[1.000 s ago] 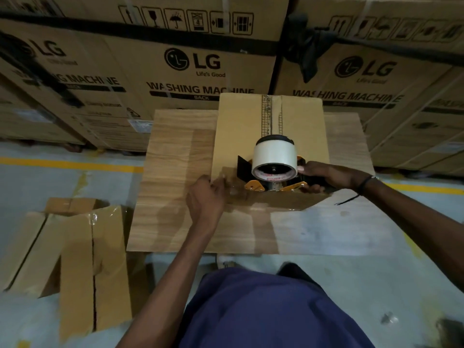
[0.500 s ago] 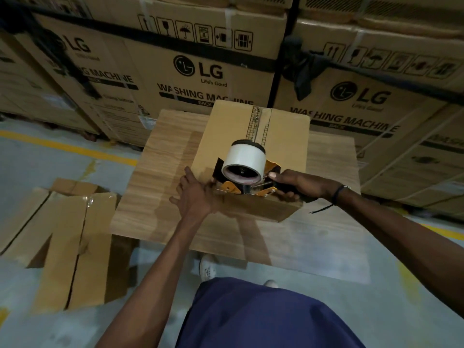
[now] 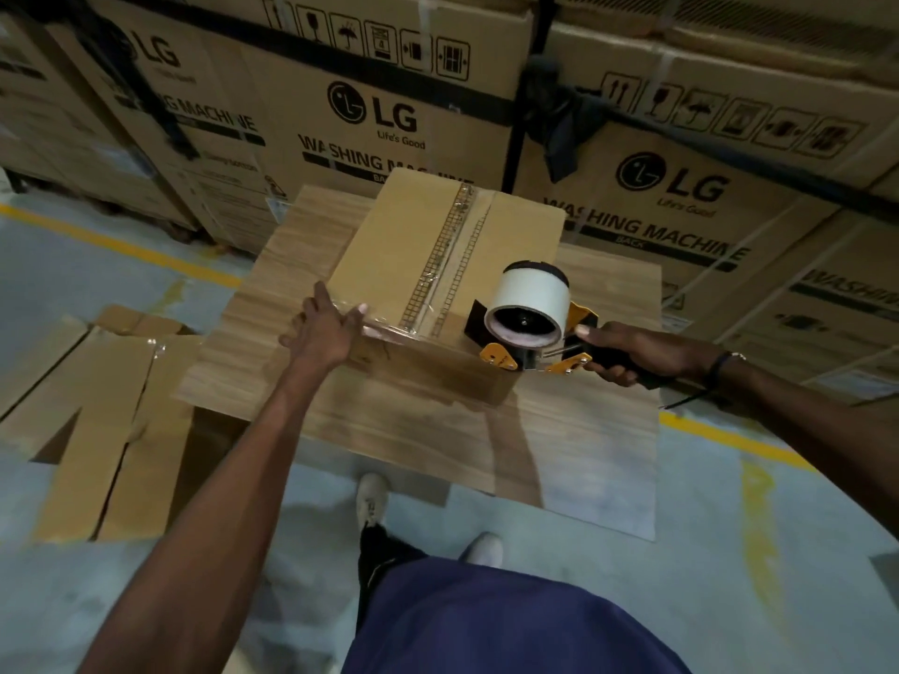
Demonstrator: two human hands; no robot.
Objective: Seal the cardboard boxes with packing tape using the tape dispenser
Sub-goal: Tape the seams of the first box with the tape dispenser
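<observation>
Cardboard box sits on a wood-grain tabletop, the left hand pressing flat on its near edge to steady it while the right hand grips the tape dispenser at the box's near right corner.

Left hand flat, fingers straight; right hand curled tight, both arms outstretched.

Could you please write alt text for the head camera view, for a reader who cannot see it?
A person's right hand grips a tape dispenser at the near right corner of a cardboard box on a wooden board, while the left hand presses flat on the box's near left edge. Large printed cartons are stacked behind.
</observation>
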